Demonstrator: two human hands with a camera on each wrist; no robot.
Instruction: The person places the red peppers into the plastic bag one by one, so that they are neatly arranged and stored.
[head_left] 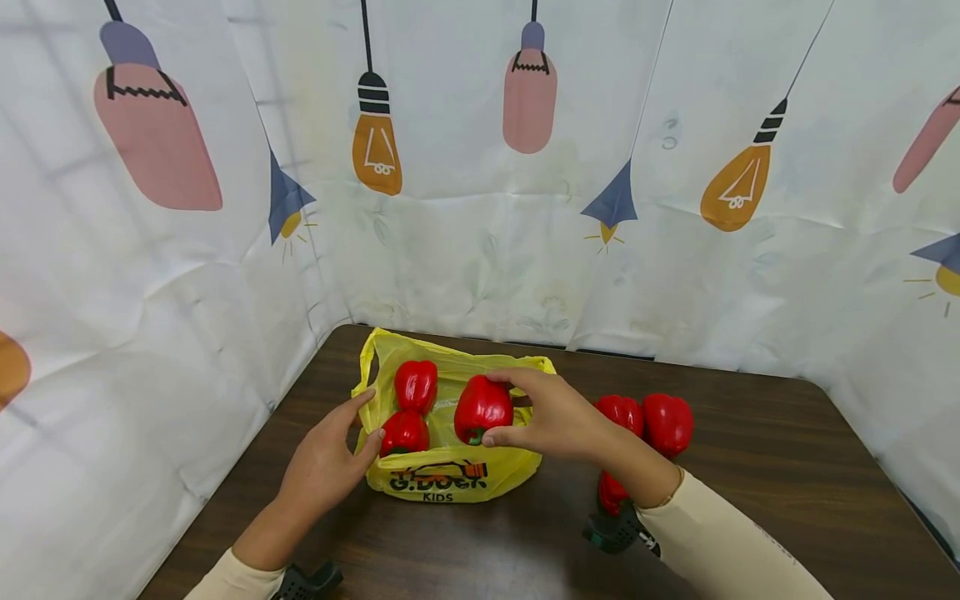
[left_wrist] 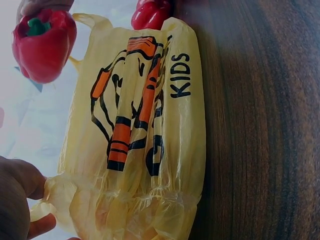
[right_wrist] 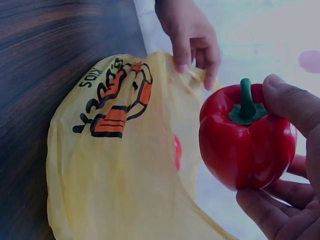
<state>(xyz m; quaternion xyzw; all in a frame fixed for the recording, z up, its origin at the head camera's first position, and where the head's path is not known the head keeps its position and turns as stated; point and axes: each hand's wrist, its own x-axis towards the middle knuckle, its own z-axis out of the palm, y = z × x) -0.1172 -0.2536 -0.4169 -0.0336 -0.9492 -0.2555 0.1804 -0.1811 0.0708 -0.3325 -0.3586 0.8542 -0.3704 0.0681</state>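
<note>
A: Right hand point(head_left: 558, 417) is curled round one red pepper point(head_left: 482, 407), held over the mouth of the yellow bag point(head_left: 450, 479). Stem points toward the wearer, long axis roughly level.

B: Two peppers in the bag point(head_left: 415, 385), three on the table point(head_left: 750, 467). Left hand point(head_left: 326, 462) pinches the bag's rim.

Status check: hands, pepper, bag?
Right hand grips red pepper over yellow bag. Left hand pinches bag's edge, mouth open. Two peppers already inside; three more peppers wait on table. Nothing blocking.
</note>
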